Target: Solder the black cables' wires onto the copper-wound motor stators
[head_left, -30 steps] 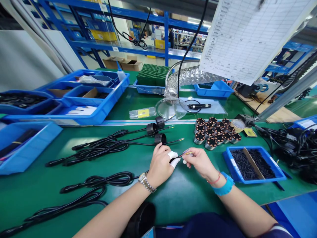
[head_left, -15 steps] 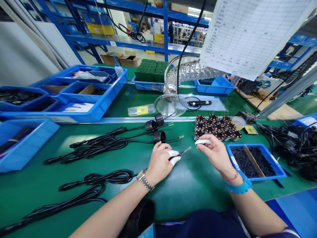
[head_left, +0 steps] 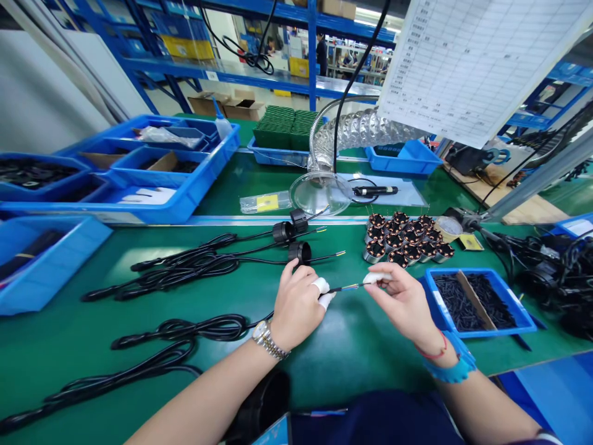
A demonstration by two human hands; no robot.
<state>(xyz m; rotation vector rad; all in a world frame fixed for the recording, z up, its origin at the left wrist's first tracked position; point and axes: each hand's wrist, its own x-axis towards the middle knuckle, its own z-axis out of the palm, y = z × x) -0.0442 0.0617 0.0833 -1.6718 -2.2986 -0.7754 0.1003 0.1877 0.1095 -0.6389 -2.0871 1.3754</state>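
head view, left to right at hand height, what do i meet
Blue bin, coiled cables, left hand, wire ends, right hand, divided tray, black heap.

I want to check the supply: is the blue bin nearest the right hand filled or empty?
The bin is filled: black pieces lie thickly on both sides of its divider. How near the brim, I cannot tell.

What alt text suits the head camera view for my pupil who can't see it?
A person's left hand holds a black cable near its exposed coloured wires, while the right hand pinches a thin dark piece close to their tips. On the green workbench lie more cables, copper-wound coils and a blue tray of small black pieces.
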